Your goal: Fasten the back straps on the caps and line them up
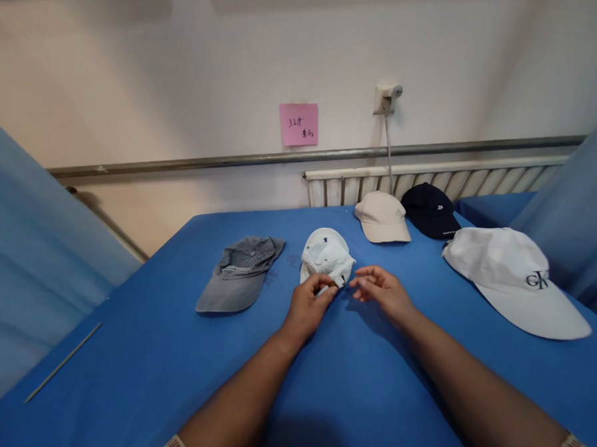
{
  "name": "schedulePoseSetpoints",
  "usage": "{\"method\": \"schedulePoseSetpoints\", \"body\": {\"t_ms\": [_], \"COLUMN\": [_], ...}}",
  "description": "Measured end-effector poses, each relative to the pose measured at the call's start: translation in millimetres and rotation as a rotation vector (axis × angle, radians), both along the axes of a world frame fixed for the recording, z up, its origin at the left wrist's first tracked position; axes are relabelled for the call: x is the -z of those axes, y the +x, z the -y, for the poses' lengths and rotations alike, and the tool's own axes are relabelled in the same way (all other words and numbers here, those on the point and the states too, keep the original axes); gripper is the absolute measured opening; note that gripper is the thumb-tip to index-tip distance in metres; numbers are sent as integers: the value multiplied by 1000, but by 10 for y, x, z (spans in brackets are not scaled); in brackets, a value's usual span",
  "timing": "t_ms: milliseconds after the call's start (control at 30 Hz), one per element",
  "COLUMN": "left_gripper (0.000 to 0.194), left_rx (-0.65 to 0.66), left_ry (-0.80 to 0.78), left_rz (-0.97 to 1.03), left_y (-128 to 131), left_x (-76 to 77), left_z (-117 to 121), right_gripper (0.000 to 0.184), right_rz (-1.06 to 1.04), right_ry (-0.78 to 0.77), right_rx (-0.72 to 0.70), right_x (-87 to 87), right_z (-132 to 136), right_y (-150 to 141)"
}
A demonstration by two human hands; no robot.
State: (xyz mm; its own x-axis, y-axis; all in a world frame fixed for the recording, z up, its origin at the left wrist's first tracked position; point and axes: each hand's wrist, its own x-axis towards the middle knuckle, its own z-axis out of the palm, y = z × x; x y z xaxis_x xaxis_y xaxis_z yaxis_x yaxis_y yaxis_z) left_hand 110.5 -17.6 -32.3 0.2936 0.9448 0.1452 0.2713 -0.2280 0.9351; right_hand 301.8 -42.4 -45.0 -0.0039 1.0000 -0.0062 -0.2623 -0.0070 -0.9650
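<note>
L hand (309,307) is pinching the near edge of the small white cap (324,247) btwn thumb & fingers; R hand (382,292) is hovering just beside the cap's R side, fingers loosely curled & grasping nothing visible. The small white cap is lying mid-table on the blue cover (160,364), brim pointing toward the wall (145,78). L fingers are partly hiding the near edge, so any strap or clasp there isn't showing clearly. For good handling, L hand is best acting as anchor, gripping lightly so the soft cloth isn't creasing; R fingertips should be working close to the L thumb, w/o pulling the crown out of shape. Farther out: grey cap (238,273) is resting to the L, apart from the hands; beige cap (382,217) & black cap (430,210) are sitting side by side, far R; big white cap (503,266) is lying nearer, R. A thin stick (63,362) is lying near the L edge; a pink note (299,125) is sticking to the wall above a metal rail (215,162).
</note>
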Motion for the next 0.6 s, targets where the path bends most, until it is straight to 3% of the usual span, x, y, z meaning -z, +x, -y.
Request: {"method": "schedulePoseSetpoints", "body": {"t_ms": [133,233,433,600], "left_gripper": [33,35,21,14], "left_rx": [-32,-8,103,174], "left_ry": [-223,-248,18,278], "left_rz": [288,311,-3,-371], "left_y": [1,12,52,69], "left_x": [37,29,-3,-81], "left_z": [-91,-82,40,125], "right_gripper": [36,38,34,34], "right_rz": [-45,-92,106,119], "right_ry": [-133,-166,79,113], "right_rx": [14,-54,-12,-88], "right_x": [65,88,98,131], "right_z": [-34,-22,2,21], "right_y": [-24,-68,-127,-177]}}
